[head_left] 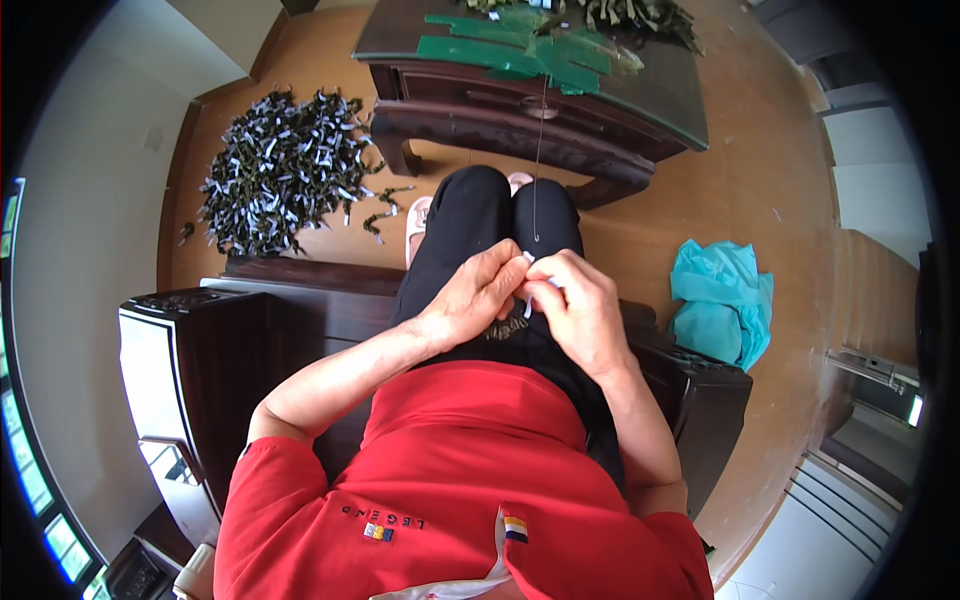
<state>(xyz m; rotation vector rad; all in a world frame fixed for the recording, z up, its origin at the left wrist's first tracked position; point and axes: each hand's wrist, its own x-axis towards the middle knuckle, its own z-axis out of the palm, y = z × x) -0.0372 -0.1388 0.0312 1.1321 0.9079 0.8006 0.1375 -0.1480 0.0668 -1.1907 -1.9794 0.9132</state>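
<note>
White strip sits at the middle of the frame, pinched between the fingertips of both hands: the left hand is curled with thumb and forefinger together, and the right hand meets it from the other side, its fingers bent in. A dark woven bundle shows just below the fingers; whether the left palm grips it too, I cannot tell. Just above the fingertips hangs a small hook on a thin line that runs up to the table at the top of the frame, where green tape covers part of the top. Two risks stand out, as I judge it: a loosened pinch could drop the small strip onto the black trousers, and a raised fingertip could catch on the hook because it hangs so near. Farther out, a heap of dark and white pieces lies on the floor at upper left, with loose strands beside it, and a turquoise bag lies at right.
</note>
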